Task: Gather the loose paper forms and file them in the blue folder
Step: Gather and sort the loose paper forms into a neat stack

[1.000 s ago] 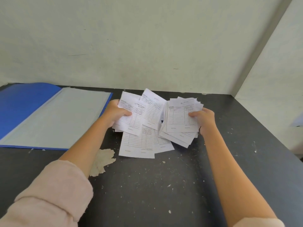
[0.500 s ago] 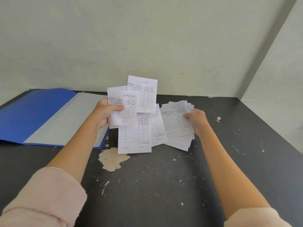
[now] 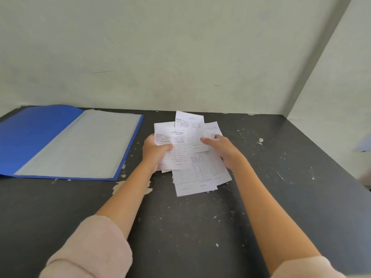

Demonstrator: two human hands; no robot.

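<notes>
Several white paper forms (image 3: 192,167) printed with ruled tables overlap in one untidy bunch above the dark table (image 3: 200,227). My left hand (image 3: 155,153) grips the bunch's left side, thumb on top of a form. My right hand (image 3: 224,150) holds the right side, thumb pressed on the sheets, fingers hidden behind them. The blue folder (image 3: 40,137) lies open at the left, its grey clear sleeve (image 3: 84,145) facing up, a short gap from my left hand.
The table meets pale walls at the back and right. Its dark surface is chipped, with a pale worn patch (image 3: 122,186) just below the folder's near right corner. My pink sleeves (image 3: 90,249) fill the bottom corners.
My two hands have come together, merging the left and right bunches of forms into one overlapping bunch. The forms sit lower and closer to the table than before.
</notes>
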